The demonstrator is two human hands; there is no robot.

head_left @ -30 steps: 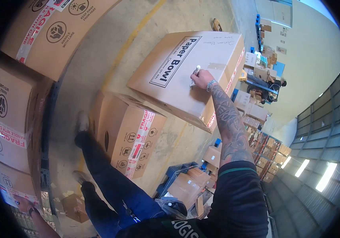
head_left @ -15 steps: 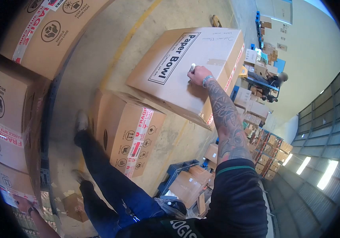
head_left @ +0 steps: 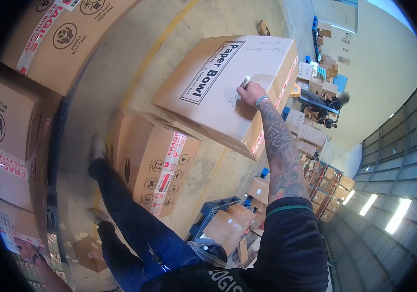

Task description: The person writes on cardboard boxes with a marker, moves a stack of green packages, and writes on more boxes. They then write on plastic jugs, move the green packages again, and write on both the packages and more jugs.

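Observation:
My right hand (head_left: 252, 93) is closed around a marker (head_left: 246, 82) with a pale end. It is held against the face of a large brown carton (head_left: 189, 63) printed "Paper Bowl". A fresh dark stroke shows beside the hand, and small handwriting is further up the same face. Clear tape lies near my wrist. At the lower left, my left hand (head_left: 25, 249) rests with its fingers laid against a stacked carton (head_left: 11, 214) with red-and-white "Fragile" tape. That hand is small and partly dim at the edge of the view.
Another "Fragile" carton (head_left: 157, 165) stands on the floor by my legs. More cartons (head_left: 55, 44) are stacked at the left. A blue pallet (head_left: 213, 211) holds boxes. Further off, a person (head_left: 332, 103) is near a blue cart, and racks (head_left: 327, 187) hold cartons.
My right hand with the marker has moved slightly right along the carton face. A dark stroke now shows where the hand was. My left hand stays about where it was.

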